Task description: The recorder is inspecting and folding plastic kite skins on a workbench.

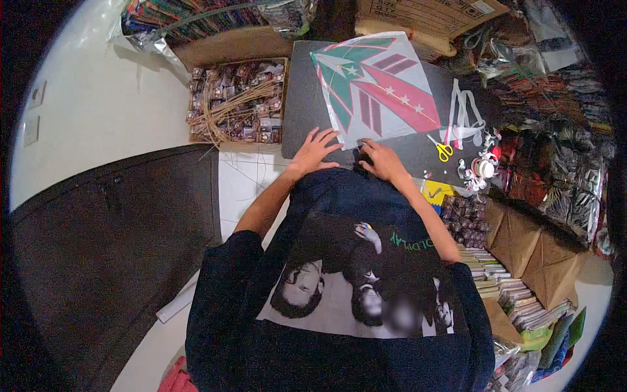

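Observation:
A paper kite (377, 88) in green, red and white, with stars along its spar, lies on the dark tabletop (300, 103). My left hand (316, 151) rests spread at the kite's lower left edge, with fingertips touching or just over its border. Beside the kite's near corner is my right hand (381, 159), its fingers partly curled and nothing visible in them. Yellow-handled scissors (443, 150) lie to the right of that hand. Farther right are white strips (455, 110) and a small white-lidded jar (484, 168) among crumpled scraps.
Left of the table, a box (285, 98) of small packaged items carries thin bamboo-like sticks (230, 105). Cardboard packages (431, 19) stand behind the table. Plastic-wrapped bundles (563, 161) crowd the right side, with stacked paper goods (519, 294) below. A dark panel (117, 235) stands at left.

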The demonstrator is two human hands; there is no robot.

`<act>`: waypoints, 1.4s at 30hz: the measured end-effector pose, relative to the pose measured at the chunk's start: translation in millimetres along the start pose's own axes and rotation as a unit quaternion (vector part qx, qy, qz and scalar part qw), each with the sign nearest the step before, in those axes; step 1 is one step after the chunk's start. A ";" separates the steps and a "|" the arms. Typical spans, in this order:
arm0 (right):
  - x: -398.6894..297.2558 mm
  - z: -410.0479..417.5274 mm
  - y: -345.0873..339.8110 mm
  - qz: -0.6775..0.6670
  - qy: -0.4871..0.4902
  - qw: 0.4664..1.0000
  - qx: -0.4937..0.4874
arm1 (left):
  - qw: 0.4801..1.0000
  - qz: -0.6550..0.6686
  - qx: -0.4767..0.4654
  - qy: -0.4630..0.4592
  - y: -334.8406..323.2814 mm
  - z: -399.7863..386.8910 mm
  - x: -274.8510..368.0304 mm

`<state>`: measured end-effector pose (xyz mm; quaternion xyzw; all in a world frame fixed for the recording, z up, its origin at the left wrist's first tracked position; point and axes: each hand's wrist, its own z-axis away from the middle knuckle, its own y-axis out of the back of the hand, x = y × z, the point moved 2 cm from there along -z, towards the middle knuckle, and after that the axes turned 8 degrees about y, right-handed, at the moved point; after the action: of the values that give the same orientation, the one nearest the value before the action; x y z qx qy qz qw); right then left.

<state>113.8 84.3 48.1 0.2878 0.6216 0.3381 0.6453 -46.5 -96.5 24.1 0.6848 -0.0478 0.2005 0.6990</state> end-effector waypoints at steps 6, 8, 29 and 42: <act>-9.3 -11.7 -15.1 0.058 0.048 0.995 -0.071 | 1.000 0.006 -0.005 -0.015 -5.7 6.2 1.8; -9.8 -12.0 -18.2 0.063 0.052 0.993 -0.080 | 1.000 0.012 -0.009 -0.011 -5.6 7.4 2.3; -19.1 -5.4 -9.9 0.217 0.039 0.969 -0.111 | 0.999 0.000 -0.039 -0.009 -10.4 8.9 5.4; -0.5 2.9 -9.5 0.311 0.016 0.945 -0.100 | 1.000 0.009 -0.012 -0.011 -13.6 6.6 9.3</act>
<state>117.4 78.4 41.0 0.3950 0.4744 0.5870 0.5238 -31.9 -100.7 14.9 0.6778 -0.0641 0.1988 0.7050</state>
